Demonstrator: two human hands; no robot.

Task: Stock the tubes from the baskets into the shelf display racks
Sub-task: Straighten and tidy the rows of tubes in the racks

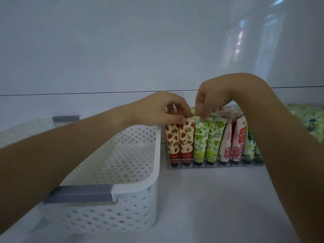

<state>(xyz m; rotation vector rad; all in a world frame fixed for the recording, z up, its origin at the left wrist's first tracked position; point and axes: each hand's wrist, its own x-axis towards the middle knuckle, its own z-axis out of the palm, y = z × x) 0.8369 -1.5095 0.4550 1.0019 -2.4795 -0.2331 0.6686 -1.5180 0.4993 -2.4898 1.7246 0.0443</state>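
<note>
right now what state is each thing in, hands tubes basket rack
left hand, pinches top of strawberry tube
right hand, pinches top of green tube
strawberry tube, upright in rack, cap down
green tube, upright in rack, cap down
white basket, no tubes visible inside
rack, visible front slots filled

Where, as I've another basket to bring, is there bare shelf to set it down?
Bare shelf lies in front of the display rack, between the white basket and the right forearm. The rack is crowded: tubes fill its front slots, the left hand pinches a strawberry tube, the right hand a green tube. Green packs crowd the far right.
</note>
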